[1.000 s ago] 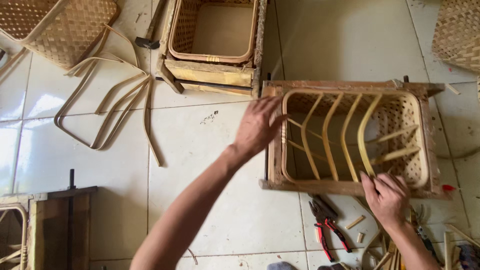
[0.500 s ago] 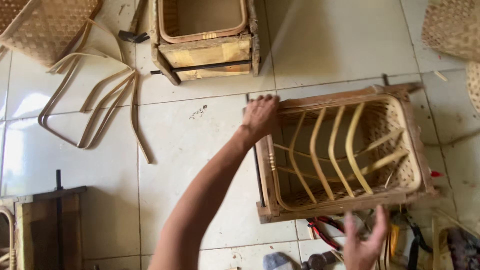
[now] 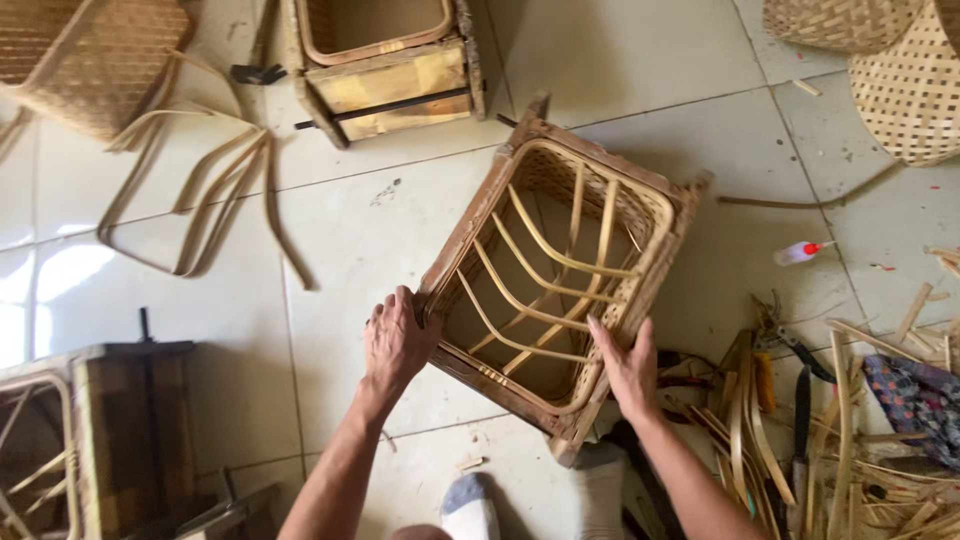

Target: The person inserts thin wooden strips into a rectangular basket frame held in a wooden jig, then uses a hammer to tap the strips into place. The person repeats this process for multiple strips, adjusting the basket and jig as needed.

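A square basket of woven cane in a wooden frame point(image 3: 470, 215) stands on the tiled floor, turned like a diamond, with bent cane ribs crossing its open top. My left hand point(image 3: 395, 340) grips the frame's near-left corner. My right hand point(image 3: 628, 365) holds the near-right side of the rim, fingers over the edge. Two grey-socked feet point(image 3: 470, 508) show just below the basket.
A second wooden-framed basket point(image 3: 390, 70) stands behind. Bent cane strips point(image 3: 215, 200) lie at the left, a woven panel point(image 3: 95, 55) top left, round woven trays point(image 3: 905, 85) top right. Cane offcuts and pliers point(image 3: 800, 360) pile up at the right, with a small glue bottle point(image 3: 798, 253). Another frame point(image 3: 110, 420) is bottom left.
The basket has been turned from square-on to a diamond angle and drawn closer. My right hand has come up from the tools onto the rim; my left hand moved to the near corner.
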